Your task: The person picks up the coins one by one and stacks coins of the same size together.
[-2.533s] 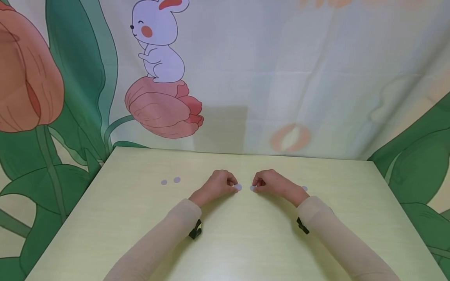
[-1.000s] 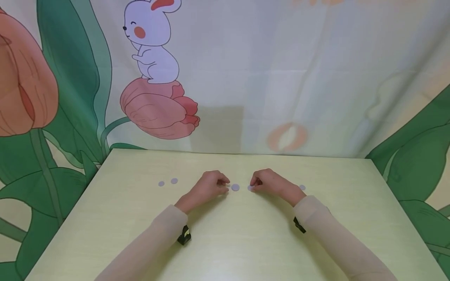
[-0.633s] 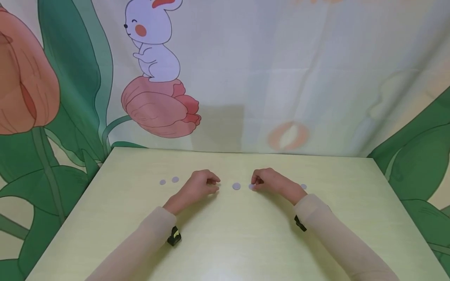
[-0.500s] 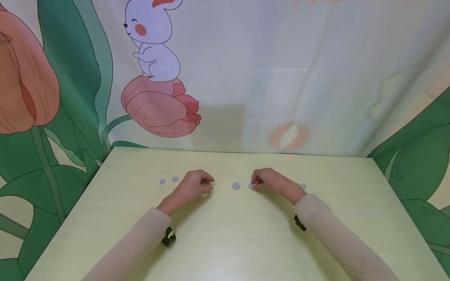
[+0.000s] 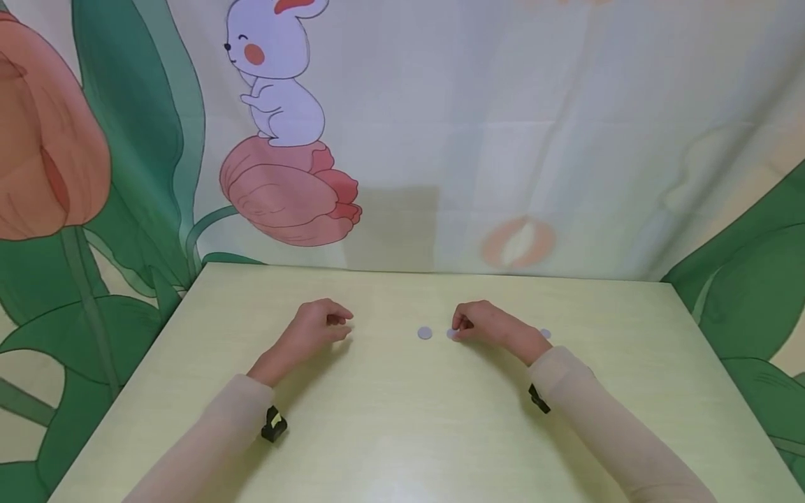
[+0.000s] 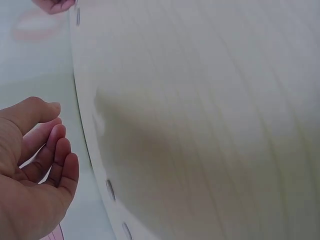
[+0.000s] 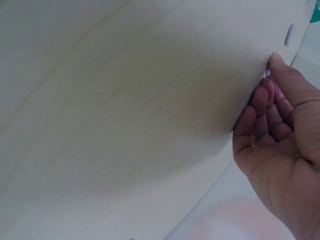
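Flat silver-grey coins lie in a row on the pale wooden table. My right hand pinches one coin between thumb and fingertips at the tabletop; only a sliver of it shows in the right wrist view. Just left of those fingertips lies another coin, untouched. My left hand hovers over the table's left part, fingers loosely bent, thumb apart from them, holding nothing. It hides two coins in the head view; the left wrist view shows one coin and a second coin beneath it.
One more coin lies partly behind the right wrist. Behind the table's far edge hangs a cloth backdrop printed with a rabbit and tulips. Each forearm wears a dark wrist device.
My left hand has released the middle coin and moved left, over the two left coins, which it covers now. My right hand stays pinching its coin in place.
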Demonstrator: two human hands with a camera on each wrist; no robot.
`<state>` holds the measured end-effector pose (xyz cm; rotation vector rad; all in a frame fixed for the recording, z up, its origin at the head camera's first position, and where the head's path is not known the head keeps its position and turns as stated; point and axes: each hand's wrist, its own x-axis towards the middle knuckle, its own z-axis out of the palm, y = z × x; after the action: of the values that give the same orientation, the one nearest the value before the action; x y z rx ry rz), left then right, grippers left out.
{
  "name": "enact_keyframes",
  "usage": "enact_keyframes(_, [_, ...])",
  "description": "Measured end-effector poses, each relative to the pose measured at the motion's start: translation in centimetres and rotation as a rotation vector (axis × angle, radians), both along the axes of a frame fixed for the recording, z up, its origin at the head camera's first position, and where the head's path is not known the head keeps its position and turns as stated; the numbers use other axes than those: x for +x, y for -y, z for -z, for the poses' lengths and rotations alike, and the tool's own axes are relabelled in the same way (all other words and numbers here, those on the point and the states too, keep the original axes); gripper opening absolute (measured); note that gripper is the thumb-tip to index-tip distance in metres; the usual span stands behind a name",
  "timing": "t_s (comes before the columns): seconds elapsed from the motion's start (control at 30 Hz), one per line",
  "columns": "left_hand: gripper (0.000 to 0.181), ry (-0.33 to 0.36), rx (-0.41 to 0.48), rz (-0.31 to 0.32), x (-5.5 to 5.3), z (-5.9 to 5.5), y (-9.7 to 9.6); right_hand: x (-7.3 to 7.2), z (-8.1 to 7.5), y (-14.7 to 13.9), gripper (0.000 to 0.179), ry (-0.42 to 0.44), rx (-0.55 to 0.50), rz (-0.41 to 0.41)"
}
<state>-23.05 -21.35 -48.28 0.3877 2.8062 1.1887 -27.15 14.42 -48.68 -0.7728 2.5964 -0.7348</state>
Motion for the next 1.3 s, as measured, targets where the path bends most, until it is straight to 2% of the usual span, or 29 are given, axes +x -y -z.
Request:
enact_keyframes(0.23, [0.025, 0.006, -0.062, -0.068, -0.2, -0.3, 1.7, -0.1, 0.0, 0.0, 0.011, -0.006, 0.003, -0.002])
enact_keyframes(0.37, [0.027, 0.002, -0.092, -0.084, -0.2, -0.4, 2.9, -0.1, 0.1, 0.0, 0.011, -0.003, 0.006, -0.006])
enact_keyframes(0.63, [0.032, 0.045, -0.136, -0.116, -0.4, -0.4, 4.9, -0.1, 0.1, -0.1, 0.011, -0.004, 0.007, -0.002])
enact_keyframes(0.8, [0.033, 0.081, -0.17, -0.146, -0.8, 0.2, 5.7, -0.2, 0.4, -0.1, 0.011, -0.007, 0.001, -0.004])
enact_keyframes(1.0, [0.032, 0.077, -0.235, -0.127, -1.3, 0.6, 6.4, 0.0, 0.3, -0.2, 0.012, -0.008, 0.001, 0.003])
enact_keyframes(1.2, [0.033, 0.071, -0.264, -0.108, -2.0, 1.0, 6.6, -0.1, 0.3, -0.3, 0.012, -0.011, -0.003, 0.005])
enact_keyframes(1.3, [0.032, 0.047, -0.283, -0.102, -2.3, 1.4, 6.7, 0.0, 0.4, -0.3, 0.012, -0.004, -0.006, 0.01])
